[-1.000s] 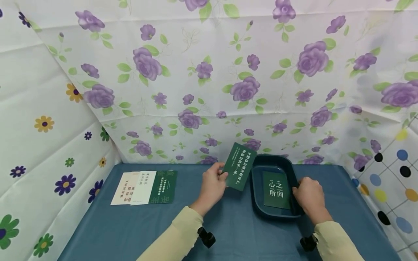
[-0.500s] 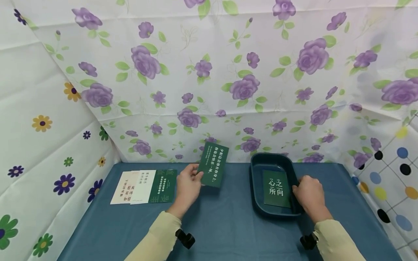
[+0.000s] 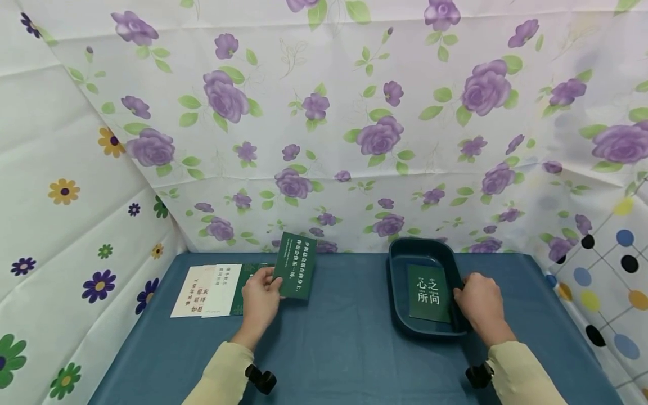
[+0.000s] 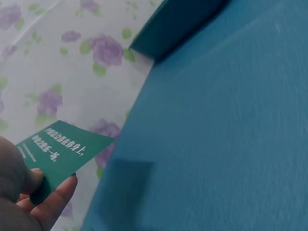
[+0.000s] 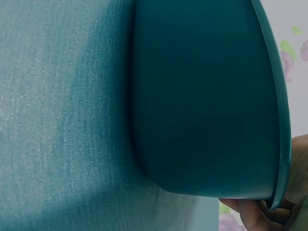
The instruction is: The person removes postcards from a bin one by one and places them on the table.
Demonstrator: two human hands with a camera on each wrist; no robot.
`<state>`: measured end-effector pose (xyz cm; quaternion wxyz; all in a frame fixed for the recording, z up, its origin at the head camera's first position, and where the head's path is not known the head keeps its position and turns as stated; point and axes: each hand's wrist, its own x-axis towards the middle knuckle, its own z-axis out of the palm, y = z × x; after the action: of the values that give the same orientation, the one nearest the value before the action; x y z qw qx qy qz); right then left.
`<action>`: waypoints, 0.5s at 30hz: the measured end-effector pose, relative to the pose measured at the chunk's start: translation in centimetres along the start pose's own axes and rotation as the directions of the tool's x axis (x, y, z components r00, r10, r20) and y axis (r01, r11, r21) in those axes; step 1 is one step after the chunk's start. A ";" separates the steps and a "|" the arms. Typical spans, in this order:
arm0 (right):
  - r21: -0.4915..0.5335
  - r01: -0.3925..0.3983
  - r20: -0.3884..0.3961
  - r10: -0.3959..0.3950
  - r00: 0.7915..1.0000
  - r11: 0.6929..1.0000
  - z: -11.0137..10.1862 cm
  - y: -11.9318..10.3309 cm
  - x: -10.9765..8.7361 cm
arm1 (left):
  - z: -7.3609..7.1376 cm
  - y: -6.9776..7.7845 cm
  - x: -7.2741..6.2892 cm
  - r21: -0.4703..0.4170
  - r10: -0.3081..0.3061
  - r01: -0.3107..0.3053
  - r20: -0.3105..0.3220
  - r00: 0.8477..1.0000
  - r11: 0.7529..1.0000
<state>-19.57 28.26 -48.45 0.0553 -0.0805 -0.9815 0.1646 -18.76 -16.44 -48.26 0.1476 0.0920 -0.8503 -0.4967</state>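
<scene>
In the head view my left hand (image 3: 260,301) pinches a green card (image 3: 297,267) with white writing by its left edge, above the table. The left wrist view shows the thumb on the printed face of this card (image 4: 67,149) and fingers behind it. My right hand (image 3: 481,306) grips the right rim of a dark teal tray (image 3: 397,315). Flat inside the tray lies another green card (image 3: 429,293) with large white characters. Just left of my left hand lie overlapping cards: a cream card (image 3: 188,292), a white card (image 3: 221,289) and a green card (image 3: 238,301), partly hidden by the hand.
A blue cloth (image 3: 344,349) covers the table. Behind it hangs a white sheet (image 3: 334,140) with purple flowers. Other patterned sheets stand at the left and right sides. The right wrist view is mostly filled by the tray's outer wall (image 5: 207,106).
My left hand has moved left with the green card, from beside the tray to the overlapping cards, ending slightly lower. The right hand and tray have stayed put.
</scene>
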 end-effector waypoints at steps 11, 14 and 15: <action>-0.003 -0.016 0.001 0.016 1.000 1.000 0.2 -0.1 0.1 | -1.4 -3.6 -0.1 0.105 -0.141 0.144 -0.042 0.989 0.984; -0.006 -0.019 -0.006 0.019 1.000 1.000 0.2 0.0 0.1 | -1.7 -4.3 0.1 0.123 -0.150 0.157 -0.064 0.987 0.980; -0.005 -0.018 -0.010 0.018 1.000 1.000 0.2 0.0 0.1 | -1.9 -4.5 0.2 0.126 -0.149 0.157 -0.069 0.986 0.980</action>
<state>-19.65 28.19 -48.65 0.0586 -0.0902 -0.9809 0.1620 -18.25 -20.22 -51.32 0.1278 0.1811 -0.8667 -0.4468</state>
